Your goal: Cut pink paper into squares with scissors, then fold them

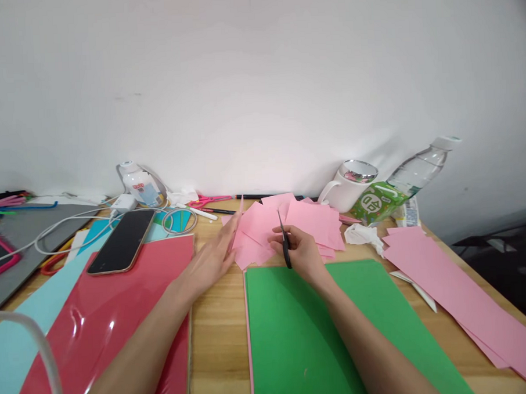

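My right hand [302, 250] is closed around black-handled scissors [286, 248], with the blades pointing away from me over a loose pile of pink paper pieces [314, 221]. The blades look closed together. At the pile's left edge, my left hand [213, 254] lies with its fingers stretched out and its thumb apart, touching the pieces. One pink piece stands nearly edge-on by its fingertips; whether the fingers grip it is unclear. Below my right hand and forearm lies a stack of green paper [295, 335], with a pink edge showing at its left.
Red paper in a glossy sleeve [119, 302] lies left, with a phone [123, 241] and white cable on top. Long pink strips [459, 299] lie right. A white mug [347, 187], water bottle [425, 164], green packet [376, 202] and pink scissors [211, 199] sit along the wall.
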Motion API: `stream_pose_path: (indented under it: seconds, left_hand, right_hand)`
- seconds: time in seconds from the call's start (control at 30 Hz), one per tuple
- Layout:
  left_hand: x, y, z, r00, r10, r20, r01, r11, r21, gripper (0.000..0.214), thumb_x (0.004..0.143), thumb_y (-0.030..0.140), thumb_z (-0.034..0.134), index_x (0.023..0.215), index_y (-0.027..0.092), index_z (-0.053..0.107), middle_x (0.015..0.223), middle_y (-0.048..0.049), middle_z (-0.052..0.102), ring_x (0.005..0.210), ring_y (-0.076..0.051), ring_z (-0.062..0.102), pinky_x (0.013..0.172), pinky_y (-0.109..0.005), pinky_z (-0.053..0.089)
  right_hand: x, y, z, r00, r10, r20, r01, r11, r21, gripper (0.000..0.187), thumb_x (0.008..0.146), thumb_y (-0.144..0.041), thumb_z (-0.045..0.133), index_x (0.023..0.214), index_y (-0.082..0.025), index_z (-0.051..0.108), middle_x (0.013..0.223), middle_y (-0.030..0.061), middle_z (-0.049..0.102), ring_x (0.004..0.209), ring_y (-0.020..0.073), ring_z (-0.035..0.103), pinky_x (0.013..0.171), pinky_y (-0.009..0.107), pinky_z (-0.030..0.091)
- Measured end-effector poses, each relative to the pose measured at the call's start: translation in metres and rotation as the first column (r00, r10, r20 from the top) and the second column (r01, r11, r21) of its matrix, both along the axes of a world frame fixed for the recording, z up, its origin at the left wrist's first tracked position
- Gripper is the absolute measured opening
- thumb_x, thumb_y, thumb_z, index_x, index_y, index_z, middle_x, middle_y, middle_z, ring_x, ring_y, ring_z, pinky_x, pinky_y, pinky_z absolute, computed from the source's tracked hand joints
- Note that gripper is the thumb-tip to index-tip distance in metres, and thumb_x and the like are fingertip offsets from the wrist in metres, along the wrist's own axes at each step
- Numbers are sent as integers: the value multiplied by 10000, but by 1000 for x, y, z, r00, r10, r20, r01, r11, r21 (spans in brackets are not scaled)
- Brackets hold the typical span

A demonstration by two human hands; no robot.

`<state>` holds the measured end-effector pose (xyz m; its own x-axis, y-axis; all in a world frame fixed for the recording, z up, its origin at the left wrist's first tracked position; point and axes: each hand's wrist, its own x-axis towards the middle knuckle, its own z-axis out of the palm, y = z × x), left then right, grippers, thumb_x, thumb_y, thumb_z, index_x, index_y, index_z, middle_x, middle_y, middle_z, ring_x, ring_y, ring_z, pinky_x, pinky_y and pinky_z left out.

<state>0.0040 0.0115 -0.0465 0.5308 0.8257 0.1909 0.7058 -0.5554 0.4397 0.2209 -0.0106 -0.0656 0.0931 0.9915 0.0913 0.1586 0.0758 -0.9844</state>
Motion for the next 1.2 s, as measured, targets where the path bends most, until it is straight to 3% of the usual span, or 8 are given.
stream_pose_path:
  seconds: [0.1, 0.23, 0.37, 0.57, 0.73, 0.9, 1.03, 1.2]
  left_hand:
    - [-3, -2, -5, 988, -141, -69, 137, 989, -62, 694, 862, 289, 454, 1449, 275, 85, 1479, -63, 300, 1334, -211, 300, 1062, -368, 286]
    - [-6, -2, -8, 978, -141, -155, 122, 985, -125, 733, 814, 438, 537, 1432, 246, 194, 1478, -81, 299, 1358, -234, 242, 1076, -388, 270]
    - [-4, 0, -7, 980, -112, -167, 100, 992, -81, 671, 792, 454, 563, 1378, 218, 336, 1427, -110, 388, 1322, -248, 321, 1064, -395, 290]
    - [2, 6, -3, 983, 61, 176, -40, 992, -120, 522, 812, 462, 518, 1249, 177, 512, 1277, -132, 549, 1168, -249, 506, 999, -417, 372]
    - [18, -7, 7, 871, -6, 491, 194, 923, -333, 519, 815, 464, 503, 1234, 159, 529, 1146, -132, 634, 941, -218, 625, 798, -341, 498]
    - [26, -12, 11, 810, 189, 555, 47, 923, -383, 408, 882, 405, 365, 1009, 148, 656, 898, -75, 699, 855, -195, 638, 806, -333, 491]
    - [25, -4, 9, 611, 428, 666, -37, 856, -516, 446, 843, 486, 368, 802, 134, 639, 691, -71, 686, 652, -198, 657, 637, -335, 533]
    - [15, 8, 18, 476, 533, 699, -308, 846, -435, 411, 833, 493, 341, 684, 170, 546, 578, -33, 629, 533, -164, 617, 512, -282, 507]
  right_hand:
    - [0, -3, 2, 986, 7, 169, -12, 999, 33, 287, 663, -218, 589, 943, -157, 585, 814, 73, 690, 755, 188, 650, 673, 293, 492]
    - [0, -5, 2, 907, -34, 419, -6, 996, 94, 268, 662, -148, 522, 914, -164, 615, 773, 55, 686, 712, 190, 634, 648, 291, 467]
    - [0, -4, 3, 945, -109, 310, 68, 988, 140, 231, 700, -225, 569, 917, -160, 609, 726, 40, 665, 659, 167, 613, 600, 256, 454]
    - [-8, -8, 1, 971, -127, 202, 105, 988, 116, 331, 690, -395, 646, 902, -142, 619, 521, -15, 554, 452, 124, 497, 421, 207, 330]
    - [-29, -17, 1, 866, -35, 499, -57, 984, 169, 305, 717, -261, 614, 1014, -191, 610, 554, -22, 600, 465, 135, 534, 470, 210, 375]
    - [-40, -19, 8, 897, 243, 369, -328, 925, 189, 383, 769, -232, 578, 1146, -206, 522, 899, 32, 690, 776, 160, 657, 672, 257, 518]
    - [-43, -16, 9, 949, 21, 316, -151, 906, 395, 235, 860, -214, 474, 1070, -178, 574, 1034, 85, 678, 934, 164, 650, 837, 313, 517]
    - [-59, -32, 17, 672, -171, 721, -370, 766, 526, 299, 883, -85, 403, 1108, -170, 581, 1277, 110, 553, 1283, 267, 390, 1023, 504, 354]
